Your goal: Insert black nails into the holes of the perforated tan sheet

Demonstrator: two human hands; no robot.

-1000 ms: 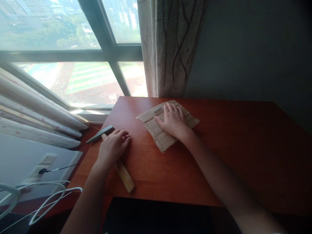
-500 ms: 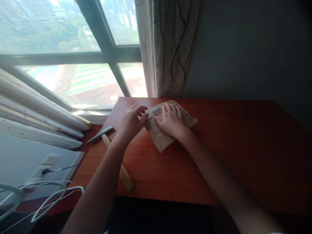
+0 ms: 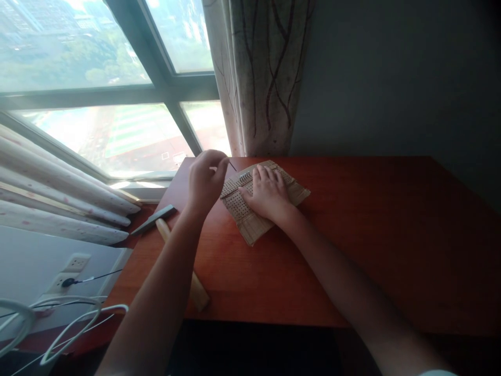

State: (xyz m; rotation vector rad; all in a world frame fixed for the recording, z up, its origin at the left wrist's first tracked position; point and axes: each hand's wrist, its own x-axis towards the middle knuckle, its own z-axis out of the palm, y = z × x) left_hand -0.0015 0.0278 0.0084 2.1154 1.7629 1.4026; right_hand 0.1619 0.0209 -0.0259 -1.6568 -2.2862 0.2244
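A piece of cardboard (image 3: 256,228) with many small holes lies tilted on the table, and a row of short metal nails (image 3: 245,177) shows near its far edge. Pressed flat on the cardboard is my right hand (image 3: 269,194), its fingers stretched out and a little apart. My left hand (image 3: 206,177) is raised just left of the cardboard, closed in a pinch. Out of its fingertips sticks a thin dark nail (image 3: 233,165), slanting down to the right. The hammer (image 3: 154,219) lies to the left, its wooden handle partly hidden under my left forearm.
The reddish wooden table (image 3: 376,235) runs up to a dark wall. Behind it are a window (image 3: 136,125) and a patterned curtain (image 3: 262,78). At the lower left, white cables (image 3: 74,334) hang near a wall socket (image 3: 58,284) with a black plug.
My left hand has lifted off the cardboard's left edge, and a nail now shows in its fingers. My right hand stays on the cardboard. The view has shifted slightly.
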